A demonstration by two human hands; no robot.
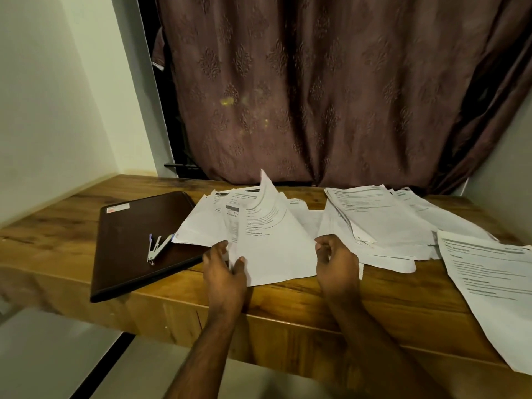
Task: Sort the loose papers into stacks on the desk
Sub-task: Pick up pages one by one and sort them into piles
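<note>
**Across the counter, papers spread in loose piles**

Near the front edge of the wooden counter [374, 298], the left hand [224, 272] pinches a lifted sheet [273, 240] whose far end curls upward. The right hand [336, 263] hovers just beside it, fingers loosely curled, holding nothing. More papers [383, 217] lie fanned to the right; a stapler [157, 247] rests on a dark folder [138, 243].

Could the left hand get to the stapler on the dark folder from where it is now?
Probably yes. The stapler lies exposed on the folder, nothing between it and the left hand, but that hand is pinching a sheet and would need to release it.
</note>
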